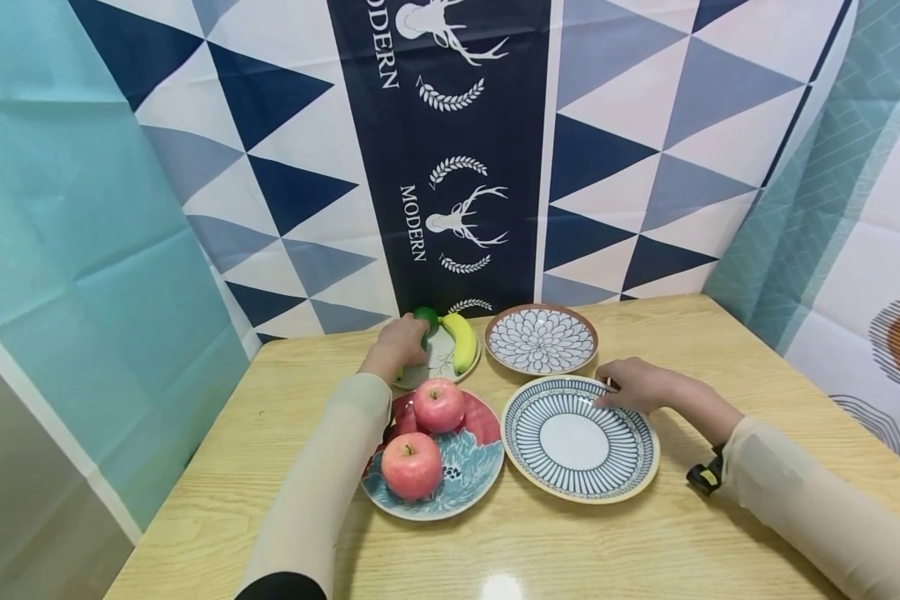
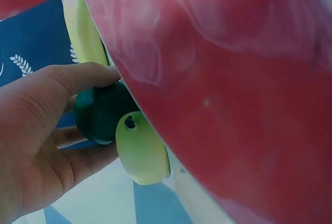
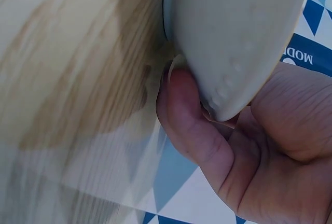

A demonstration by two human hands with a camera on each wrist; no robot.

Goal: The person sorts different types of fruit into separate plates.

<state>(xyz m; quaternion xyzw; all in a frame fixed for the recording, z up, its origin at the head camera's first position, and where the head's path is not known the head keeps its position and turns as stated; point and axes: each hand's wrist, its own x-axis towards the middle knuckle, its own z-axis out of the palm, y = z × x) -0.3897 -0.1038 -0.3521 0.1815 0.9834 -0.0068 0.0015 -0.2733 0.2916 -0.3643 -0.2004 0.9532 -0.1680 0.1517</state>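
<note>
At the back of the table my left hand [image 1: 403, 340] has its thumb and fingers around a dark green, rounded fruit [image 2: 101, 112]. A yellow-green fruit with a dark stem end [image 2: 142, 149] lies against it. Both are on a small pale plate [image 1: 438, 354], beside a yellow banana [image 1: 461, 343]. My right hand [image 1: 633, 385] grips the right rim of a blue-striped white plate [image 1: 573, 442], with a finger under the rim [image 3: 228, 68] and the thumb over its top edge. The rest of the left fingers is partly hidden behind the dark green fruit.
Below my left forearm, a red and blue plate [image 1: 468, 479] holds two red apples [image 1: 412, 467]. Behind the striped plate stands a brown-rimmed plate with a flower pattern [image 1: 542, 340]. Patterned cloth [image 1: 622, 150] hangs along the table's back edge.
</note>
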